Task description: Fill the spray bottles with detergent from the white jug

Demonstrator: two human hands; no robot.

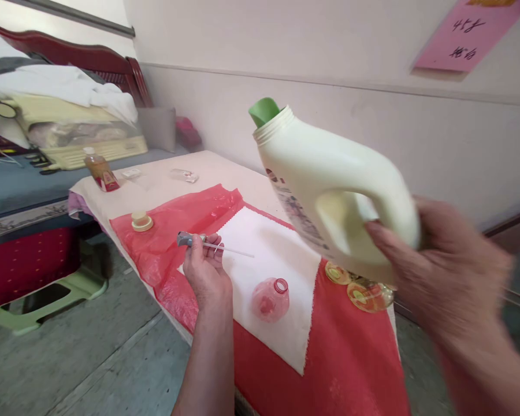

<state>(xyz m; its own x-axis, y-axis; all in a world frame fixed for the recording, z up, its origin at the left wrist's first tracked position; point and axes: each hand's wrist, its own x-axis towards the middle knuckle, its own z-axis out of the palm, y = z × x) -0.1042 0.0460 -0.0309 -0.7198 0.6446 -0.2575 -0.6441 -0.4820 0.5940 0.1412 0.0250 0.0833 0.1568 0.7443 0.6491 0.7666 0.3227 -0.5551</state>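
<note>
My right hand (437, 271) grips the handle of a large cream detergent jug (329, 179) with a green spout, held tilted in the air above the table. My left hand (205, 263) is closed on a grey pump head with a thin clear dip tube (212, 245) that points to the right. Below the hands a small open pink bottle (271, 299) stands on a white cloth (277, 260). The cloth lies on a red plastic sheet (173, 225).
A cream cap (141, 221) sits on the red sheet at the left. Two round yellowish lids (359, 289) lie under the jug. A small brown bottle (100, 170) stands at the table's far end. A bed with bedding (47, 115) is beyond, and a wall runs close on the right.
</note>
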